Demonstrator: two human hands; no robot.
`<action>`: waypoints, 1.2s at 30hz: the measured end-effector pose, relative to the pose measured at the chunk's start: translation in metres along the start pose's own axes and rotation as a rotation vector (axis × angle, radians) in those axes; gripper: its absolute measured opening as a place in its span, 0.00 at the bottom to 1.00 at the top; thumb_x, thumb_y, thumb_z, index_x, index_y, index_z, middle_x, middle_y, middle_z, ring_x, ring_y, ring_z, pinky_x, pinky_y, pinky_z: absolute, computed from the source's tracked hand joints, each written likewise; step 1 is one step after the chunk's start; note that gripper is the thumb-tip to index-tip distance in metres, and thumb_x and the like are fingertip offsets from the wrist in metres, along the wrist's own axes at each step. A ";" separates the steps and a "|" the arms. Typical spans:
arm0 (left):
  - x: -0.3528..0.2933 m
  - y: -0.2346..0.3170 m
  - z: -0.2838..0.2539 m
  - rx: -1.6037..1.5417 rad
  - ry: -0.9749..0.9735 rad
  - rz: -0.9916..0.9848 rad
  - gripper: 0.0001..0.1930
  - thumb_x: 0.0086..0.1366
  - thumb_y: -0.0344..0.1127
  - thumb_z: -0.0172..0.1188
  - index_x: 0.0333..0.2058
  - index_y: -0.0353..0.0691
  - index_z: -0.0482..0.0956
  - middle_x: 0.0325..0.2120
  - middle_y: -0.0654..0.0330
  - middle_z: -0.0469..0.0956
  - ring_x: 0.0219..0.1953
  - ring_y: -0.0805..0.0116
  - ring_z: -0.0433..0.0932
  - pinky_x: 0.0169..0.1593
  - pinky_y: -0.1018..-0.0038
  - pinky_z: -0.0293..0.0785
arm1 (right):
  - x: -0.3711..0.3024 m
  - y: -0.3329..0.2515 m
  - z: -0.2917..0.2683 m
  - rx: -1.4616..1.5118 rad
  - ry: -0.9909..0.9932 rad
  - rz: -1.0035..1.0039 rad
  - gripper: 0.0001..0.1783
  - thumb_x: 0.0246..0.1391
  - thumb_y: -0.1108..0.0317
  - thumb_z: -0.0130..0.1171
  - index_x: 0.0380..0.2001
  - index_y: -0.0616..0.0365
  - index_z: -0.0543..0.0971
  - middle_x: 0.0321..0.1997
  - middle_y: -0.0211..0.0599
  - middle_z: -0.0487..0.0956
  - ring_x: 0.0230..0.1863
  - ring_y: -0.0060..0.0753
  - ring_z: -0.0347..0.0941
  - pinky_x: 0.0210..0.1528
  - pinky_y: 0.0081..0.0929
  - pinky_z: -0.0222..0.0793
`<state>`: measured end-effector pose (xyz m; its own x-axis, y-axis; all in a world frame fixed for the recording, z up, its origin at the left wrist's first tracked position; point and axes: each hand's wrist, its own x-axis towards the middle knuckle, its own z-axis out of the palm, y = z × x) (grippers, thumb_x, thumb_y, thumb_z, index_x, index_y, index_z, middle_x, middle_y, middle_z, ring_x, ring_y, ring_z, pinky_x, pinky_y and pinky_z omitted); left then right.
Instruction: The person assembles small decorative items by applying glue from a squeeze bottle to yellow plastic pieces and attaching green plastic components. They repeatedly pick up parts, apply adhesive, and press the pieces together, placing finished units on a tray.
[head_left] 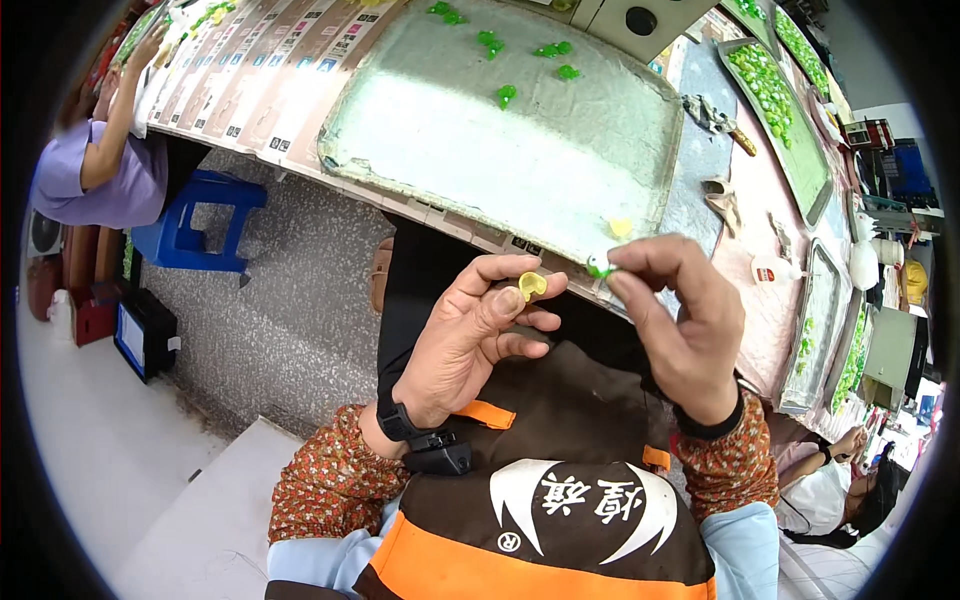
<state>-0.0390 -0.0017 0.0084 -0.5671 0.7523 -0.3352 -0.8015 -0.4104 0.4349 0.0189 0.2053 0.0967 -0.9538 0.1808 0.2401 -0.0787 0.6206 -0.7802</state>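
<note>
Between the thumb and fingers of my left hand (480, 335) is a small yellow cup-shaped piece (533, 287), its hollow side showing. My right hand (685, 320) pinches a small green piece (600, 267) with a white spot, held a short way to the right of the yellow one. Both hands are above my lap, at the near edge of a pale tray (480, 150). Another yellow piece (621, 228) lies in the tray's near right corner. Several green pieces (507, 96) are scattered toward its far side.
On the right are trays of green pieces (770, 95), a brown-handled tool (742, 140) and a white bottle (775, 269). Printed sheets (250, 75) cover the table at left, by a blue stool (205, 225). One person in purple (110, 170) sits left; another (825, 495) is at right.
</note>
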 end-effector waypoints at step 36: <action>0.001 -0.029 0.015 0.448 -0.088 0.263 0.14 0.68 0.23 0.61 0.50 0.34 0.72 0.53 0.43 0.79 0.54 0.61 0.81 0.55 0.68 0.83 | -0.063 0.020 0.039 -0.035 0.205 -0.216 0.18 0.46 0.83 0.71 0.40 0.60 0.78 0.34 0.41 0.84 0.29 0.38 0.79 0.29 0.29 0.71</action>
<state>-0.0136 0.0190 0.0083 -0.7046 0.7020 -0.1035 -0.4638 -0.3452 0.8159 0.0657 0.1764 0.0432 -0.8370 0.1898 0.5132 -0.2604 0.6868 -0.6786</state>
